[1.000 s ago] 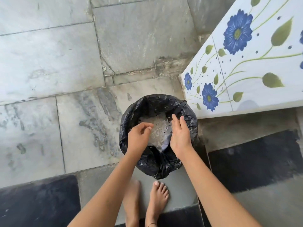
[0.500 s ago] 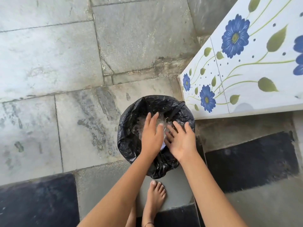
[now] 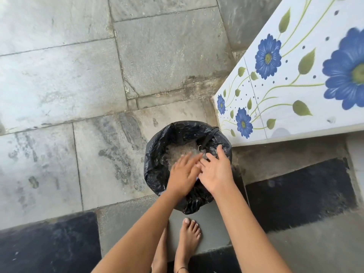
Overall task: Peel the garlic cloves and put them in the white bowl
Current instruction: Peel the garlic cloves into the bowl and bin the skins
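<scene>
peels (image 3: 178, 153) in bin (image 3: 155, 154) beneath left hand (image 3: 183, 174)

Quantities: one left hand (image 3: 183, 175), one right hand (image 3: 216, 172), one black-lined bin (image 3: 155, 154), two bare feet (image 3: 189, 235), four blue flowers (image 3: 267, 56).

Garlic peels (image 3: 178, 152): pale, papery flakes heaped loose inside the black-bagged bin (image 3: 157, 154) on the floor (image 3: 98, 154). Near side of the heap is hidden under the left hand (image 3: 184, 174) and right hand (image 3: 216, 170), both with fingers straight.
</scene>
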Demonstrator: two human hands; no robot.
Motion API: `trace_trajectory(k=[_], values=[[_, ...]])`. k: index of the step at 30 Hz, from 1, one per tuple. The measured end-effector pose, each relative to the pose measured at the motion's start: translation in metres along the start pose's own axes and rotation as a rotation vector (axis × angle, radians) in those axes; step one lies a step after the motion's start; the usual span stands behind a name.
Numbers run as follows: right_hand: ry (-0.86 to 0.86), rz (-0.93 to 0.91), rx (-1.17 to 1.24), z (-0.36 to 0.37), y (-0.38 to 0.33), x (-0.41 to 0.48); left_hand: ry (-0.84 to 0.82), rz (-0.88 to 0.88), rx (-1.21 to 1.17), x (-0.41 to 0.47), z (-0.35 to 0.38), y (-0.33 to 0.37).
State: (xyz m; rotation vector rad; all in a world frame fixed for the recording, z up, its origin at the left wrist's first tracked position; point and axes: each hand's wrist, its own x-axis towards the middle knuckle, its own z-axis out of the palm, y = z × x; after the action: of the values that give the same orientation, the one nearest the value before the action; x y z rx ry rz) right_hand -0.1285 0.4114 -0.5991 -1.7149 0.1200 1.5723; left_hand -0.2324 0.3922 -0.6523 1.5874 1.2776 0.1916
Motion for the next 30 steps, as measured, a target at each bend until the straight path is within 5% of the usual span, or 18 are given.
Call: trace_trajectory(k=[2,5,9,12,25,30], values=[[-0.1,0.01,0.078,-0.003,-0.011,-0.02,0.046,-0.28,0.07,0.001,-0.02,-0.008],[0.006,-0.232,-0.288,-0.009,-0.021,-0.054,0.143,-0.226,-0.081,-0.02,-0.051,0.038],[0.112,-0.572,-0.875,-0.025,-0.04,-0.122,0.211,-0.159,0.018,-0.075,-0.1,0.119],[0.184,-0.766,-1.056,-0.036,-0.066,-0.21,0.232,-0.056,0.15,-0.135,-0.143,0.197],[0.63,-1.377,-0.807,-0.137,-0.098,-0.538,0.238,0.566,0.288,-0.339,-0.168,0.44],[0.952,-1.372,-0.716,-0.24,-0.083,-0.595,0.163,0.792,0.289,-0.374,-0.104,0.51]])
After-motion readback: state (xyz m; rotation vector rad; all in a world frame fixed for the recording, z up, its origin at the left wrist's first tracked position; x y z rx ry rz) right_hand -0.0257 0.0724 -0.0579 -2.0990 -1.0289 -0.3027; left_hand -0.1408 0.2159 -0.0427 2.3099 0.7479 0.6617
